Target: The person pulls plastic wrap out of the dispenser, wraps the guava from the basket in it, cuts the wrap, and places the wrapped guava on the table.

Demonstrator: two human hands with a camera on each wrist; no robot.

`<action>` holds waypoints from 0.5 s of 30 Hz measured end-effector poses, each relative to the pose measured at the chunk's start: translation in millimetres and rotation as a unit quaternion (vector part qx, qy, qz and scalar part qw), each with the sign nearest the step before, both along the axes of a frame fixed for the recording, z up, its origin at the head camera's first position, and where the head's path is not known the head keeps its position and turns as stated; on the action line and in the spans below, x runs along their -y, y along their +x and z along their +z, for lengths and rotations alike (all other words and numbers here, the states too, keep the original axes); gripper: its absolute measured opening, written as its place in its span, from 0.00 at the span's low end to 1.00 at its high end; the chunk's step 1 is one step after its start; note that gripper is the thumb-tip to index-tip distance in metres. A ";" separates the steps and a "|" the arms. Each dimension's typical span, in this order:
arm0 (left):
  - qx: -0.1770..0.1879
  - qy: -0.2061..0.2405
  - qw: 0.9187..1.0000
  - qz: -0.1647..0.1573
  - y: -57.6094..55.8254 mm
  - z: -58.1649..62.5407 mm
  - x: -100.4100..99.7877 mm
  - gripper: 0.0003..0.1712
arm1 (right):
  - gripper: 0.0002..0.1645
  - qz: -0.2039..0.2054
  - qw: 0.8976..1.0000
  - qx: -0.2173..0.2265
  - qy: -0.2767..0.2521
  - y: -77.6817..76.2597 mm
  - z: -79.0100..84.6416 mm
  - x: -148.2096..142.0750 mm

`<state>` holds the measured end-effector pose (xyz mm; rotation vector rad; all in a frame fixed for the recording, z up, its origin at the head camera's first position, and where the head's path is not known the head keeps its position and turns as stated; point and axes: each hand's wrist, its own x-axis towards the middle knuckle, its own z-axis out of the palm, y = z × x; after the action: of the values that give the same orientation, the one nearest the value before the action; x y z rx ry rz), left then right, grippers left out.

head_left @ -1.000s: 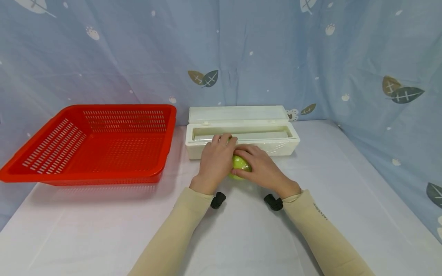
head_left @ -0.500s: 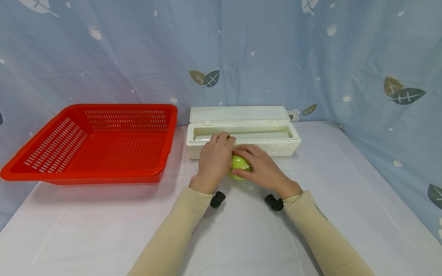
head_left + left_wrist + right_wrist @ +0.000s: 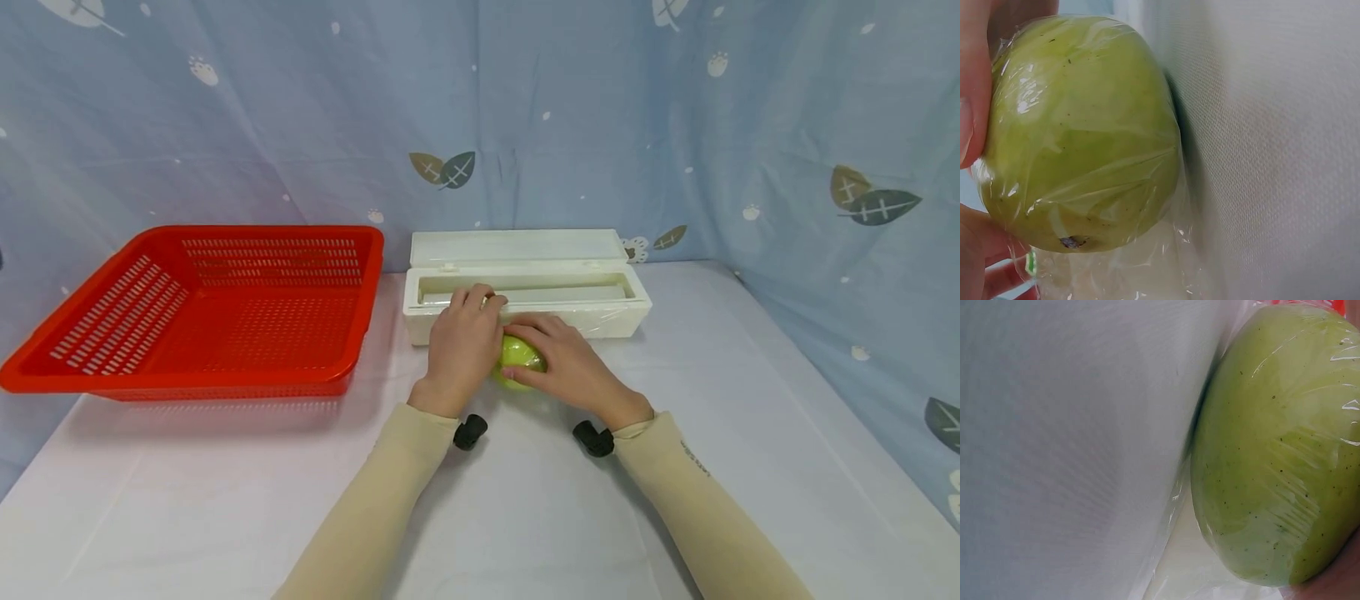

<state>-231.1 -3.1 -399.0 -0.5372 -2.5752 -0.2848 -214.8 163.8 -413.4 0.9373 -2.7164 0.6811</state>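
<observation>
A green fruit (image 3: 522,354) wrapped in clear cling film rests on the white cloth in front of the box. My right hand (image 3: 566,362) grips it from the right, thumb and fingers around its side. The fruit (image 3: 1279,450) fills the right of the right wrist view, glossy under creased film. My left hand (image 3: 465,342) lies along its left side, curled fingers at the box's front edge, where they appear to pinch the cling film (image 3: 1141,262). That film runs from the fruit (image 3: 1085,137) towards the white film box (image 3: 600,317). The left fingertips are partly hidden.
The box's lid (image 3: 517,246) stands open at the back, and a white roll (image 3: 562,294) lies inside. A red slotted basket (image 3: 247,386) stands on the left of the table. A blue patterned curtain (image 3: 570,125) hangs behind.
My left hand has shifted slightly left and farther back, away from the fruit. The right hand keeps its grip, and the fruit, box and basket stay in place.
</observation>
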 end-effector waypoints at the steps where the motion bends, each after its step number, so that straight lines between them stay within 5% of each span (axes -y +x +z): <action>1: 0.000 0.004 1.000 0.000 -0.2 0.0 0.3 0.15 | 0.34 0.000 1.000 -0.001 0.000 -0.4 -0.2 0.1; 15: -0.013 0.005 1.000 0.015 -1.2 0.5 2.8 0.14 | 0.34 -0.002 1.000 0.004 -0.003 -0.8 0.2 0.4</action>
<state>-232.3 -5.9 -398.5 -0.4961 -2.5537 -0.2780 -215.6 163.4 -413.2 0.9287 -2.7205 0.6925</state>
